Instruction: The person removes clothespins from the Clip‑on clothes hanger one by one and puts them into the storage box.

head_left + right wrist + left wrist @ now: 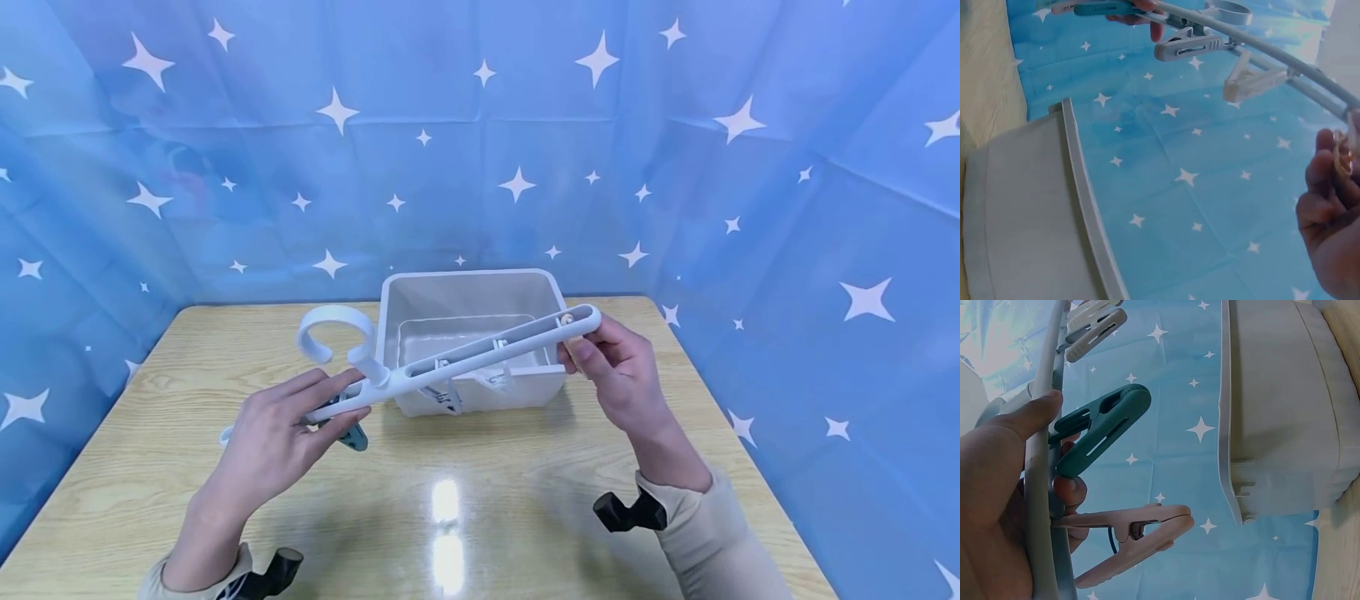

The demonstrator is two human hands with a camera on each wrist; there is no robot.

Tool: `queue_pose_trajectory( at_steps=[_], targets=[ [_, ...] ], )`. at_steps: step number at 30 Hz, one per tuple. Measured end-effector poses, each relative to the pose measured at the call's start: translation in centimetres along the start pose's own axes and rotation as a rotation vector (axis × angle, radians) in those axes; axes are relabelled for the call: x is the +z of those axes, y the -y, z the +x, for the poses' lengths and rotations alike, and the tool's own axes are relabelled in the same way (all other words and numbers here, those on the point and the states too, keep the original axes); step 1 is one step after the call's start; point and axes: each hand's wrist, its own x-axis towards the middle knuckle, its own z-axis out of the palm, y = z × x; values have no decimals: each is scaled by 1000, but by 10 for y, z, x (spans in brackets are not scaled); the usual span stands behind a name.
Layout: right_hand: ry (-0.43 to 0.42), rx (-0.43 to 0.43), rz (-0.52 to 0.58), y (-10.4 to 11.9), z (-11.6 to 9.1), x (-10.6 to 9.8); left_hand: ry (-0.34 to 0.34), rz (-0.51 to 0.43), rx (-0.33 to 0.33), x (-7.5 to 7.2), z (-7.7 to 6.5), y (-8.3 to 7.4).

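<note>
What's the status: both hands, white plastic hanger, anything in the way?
Left hand gripping hanger. Right hand pinching beige clip at hanger's end. Hanger held aloft. Light-grey rectangular plastic bin beyond, no contact visible.

White hanger [465,367], starry blue curtain [442,221]

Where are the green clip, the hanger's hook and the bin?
Green clip [1102,427], left wrist view: lower half.
Hanger hook [337,314], head view: top of its curve.
Bin [468,297], head view: inner back wall.
</note>
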Motion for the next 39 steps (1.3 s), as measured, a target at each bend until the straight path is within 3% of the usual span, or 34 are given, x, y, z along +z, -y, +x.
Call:
queue_pose_trajectory(
  at_steps=[7,11,21,39],
  targets=[
    [-106,-61,-261,5,-1,0,56,58,-40,-4,-1,-1],
    [-123,-14,-358,8,-1,0,67,73,-56,-4,-3,-2],
    [-101,111,-268,11,-3,-1,48,40,-87,-4,-3,-3],
    [-88,149,-170,12,-2,-2,22,30,-78,-7,1,-5]
  ],
)
